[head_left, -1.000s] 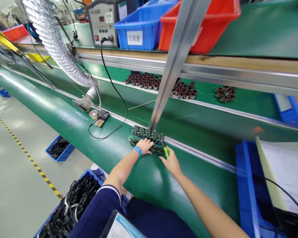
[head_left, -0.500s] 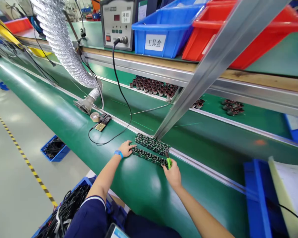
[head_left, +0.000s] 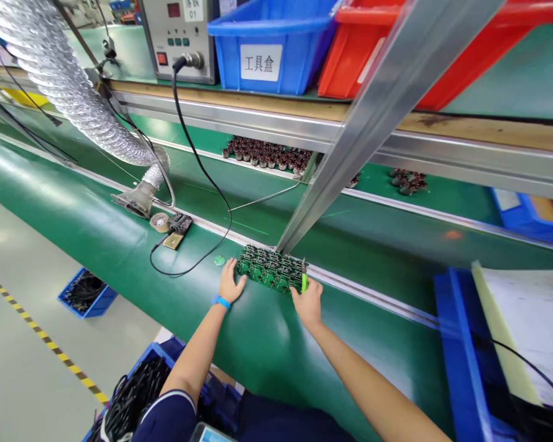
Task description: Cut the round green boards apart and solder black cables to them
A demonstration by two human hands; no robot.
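Observation:
Rows of small green circuit boards (head_left: 268, 276) stand packed together on the green bench, against the metal rail. My left hand (head_left: 230, 283), with a blue band at the wrist, lies at the left end of the rows, thumb and fingers apart and nothing held. At the right end, my right hand (head_left: 308, 302) is closed around green-handled pliers (head_left: 304, 281), their dark tips pointing up and away. Its fingertips are beside the last boards; whether they touch is hard to tell. One loose round board (head_left: 219, 260) lies flat just left of the rows.
A soldering iron stand (head_left: 179, 228) and a tape roll (head_left: 159, 222) sit left, beneath a foil exhaust hose (head_left: 87, 104). A black cable loops across the bench. The slanted metal post (head_left: 322, 166) rises behind the boards. A blue bin with papers (head_left: 461, 356) stands right.
The front row of boards has been pushed back against the rear rows. Both hands moved with it, still at its ends. A loose round board now shows at left; the camera view has shifted.

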